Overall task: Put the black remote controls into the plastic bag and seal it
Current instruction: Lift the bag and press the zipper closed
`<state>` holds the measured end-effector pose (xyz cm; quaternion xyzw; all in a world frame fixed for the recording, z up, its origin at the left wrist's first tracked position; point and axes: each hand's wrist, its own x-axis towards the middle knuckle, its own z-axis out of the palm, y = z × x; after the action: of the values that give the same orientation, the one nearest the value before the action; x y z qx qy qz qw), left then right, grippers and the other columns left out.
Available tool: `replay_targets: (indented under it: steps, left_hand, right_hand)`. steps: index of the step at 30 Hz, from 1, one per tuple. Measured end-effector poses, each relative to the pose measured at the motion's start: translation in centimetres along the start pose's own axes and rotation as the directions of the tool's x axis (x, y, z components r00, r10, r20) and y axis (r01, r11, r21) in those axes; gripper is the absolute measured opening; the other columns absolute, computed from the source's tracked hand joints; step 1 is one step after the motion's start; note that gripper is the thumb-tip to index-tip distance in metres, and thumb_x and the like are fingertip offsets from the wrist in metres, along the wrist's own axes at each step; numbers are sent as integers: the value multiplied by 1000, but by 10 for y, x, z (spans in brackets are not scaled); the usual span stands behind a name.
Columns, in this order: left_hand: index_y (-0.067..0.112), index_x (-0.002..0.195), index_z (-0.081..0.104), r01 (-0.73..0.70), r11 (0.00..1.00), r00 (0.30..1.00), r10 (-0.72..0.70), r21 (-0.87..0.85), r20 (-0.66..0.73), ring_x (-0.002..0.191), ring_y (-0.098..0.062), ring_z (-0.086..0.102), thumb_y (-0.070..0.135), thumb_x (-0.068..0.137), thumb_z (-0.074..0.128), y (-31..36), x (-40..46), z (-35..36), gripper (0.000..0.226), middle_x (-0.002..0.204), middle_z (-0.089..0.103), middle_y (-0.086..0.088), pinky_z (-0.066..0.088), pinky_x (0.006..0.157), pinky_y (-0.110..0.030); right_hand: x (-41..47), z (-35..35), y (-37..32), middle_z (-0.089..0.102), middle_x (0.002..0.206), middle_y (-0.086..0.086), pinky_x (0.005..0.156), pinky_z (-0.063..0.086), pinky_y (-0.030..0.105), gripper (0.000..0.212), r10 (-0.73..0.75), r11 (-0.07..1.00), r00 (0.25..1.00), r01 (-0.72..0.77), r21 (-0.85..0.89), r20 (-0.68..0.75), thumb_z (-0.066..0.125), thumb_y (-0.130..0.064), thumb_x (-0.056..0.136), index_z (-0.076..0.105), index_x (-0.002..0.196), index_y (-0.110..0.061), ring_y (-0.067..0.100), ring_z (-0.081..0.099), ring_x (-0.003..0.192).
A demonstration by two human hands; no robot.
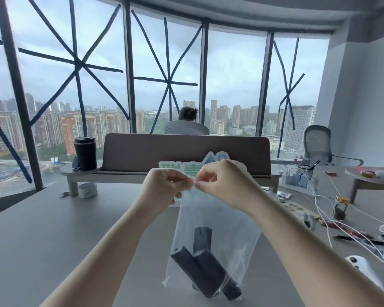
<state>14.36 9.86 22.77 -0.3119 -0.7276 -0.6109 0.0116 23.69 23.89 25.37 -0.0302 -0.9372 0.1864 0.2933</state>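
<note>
A clear plastic bag (220, 220) hangs upright above the grey table, held by its top edge. Inside it, at the bottom, lie black remote controls (205, 265), leaning against one another; one stands upright behind the others. My left hand (164, 185) pinches the bag's red zip strip at the left side. My right hand (222, 180) pinches the same strip just to the right, fingertips almost touching the left hand. Whether the strip is pressed closed cannot be seen.
A black tumbler (85, 154) stands on a grey shelf (124, 173) at the back left, a tape roll (88, 190) below it. White cables (324, 209), a small jar (341, 207), pens and a white controller (359, 263) clutter the right side. A person sits beyond the divider (186, 149).
</note>
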Motion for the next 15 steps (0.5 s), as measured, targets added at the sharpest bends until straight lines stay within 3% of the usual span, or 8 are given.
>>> replay_targets:
  steps: [5, 8, 12, 15]
  left_hand:
    - [15, 66, 75, -86, 993, 996, 87, 84, -16, 40, -5, 47, 12, 73, 76, 7, 3, -1, 8, 62, 69, -1, 37, 39, -15]
    - [16, 66, 74, -112, 990, 993, 115, 85, -28, 38, -1, 45, 11, 73, 76, 10, 3, 1, 9, 58, 66, 5, 36, 40, -12]
    - [12, 66, 74, -145, 982, 986, 153, 122, -65, 41, 1, 46, 13, 73, 76, 9, 5, 5, 7, 60, 66, 3, 44, 52, -22]
    - [13, 65, 72, -157, 978, 980, 171, 136, -100, 42, 1, 45, 13, 74, 75, 7, 5, 8, 10, 55, 60, 9, 42, 53, -23]
  right_hand:
    - [11, -4, 2, 68, 62, -11, 72, 55, 35, 9, -4, 998, 1000, 3, 67, 17, 76, -30, 80, 76, 72, -24, 2, 58, 63]
    - [14, -6, 3, 66, 60, -11, 71, 53, 33, 9, 2, 996, 1000, -3, 85, 12, 77, -29, 78, 77, 72, -21, 1, 57, 64]
    - [17, -7, -2, 61, 57, -10, 69, 50, 31, 12, -9, 999, 1000, 8, 45, 20, 74, -24, 80, 74, 69, -19, 1, 53, 60]
    - [17, -7, -3, 64, 63, -8, 72, 53, 34, 12, -6, 1000, 1000, 6, 11, 15, 71, -26, 81, 73, 71, -21, 10, 60, 70]
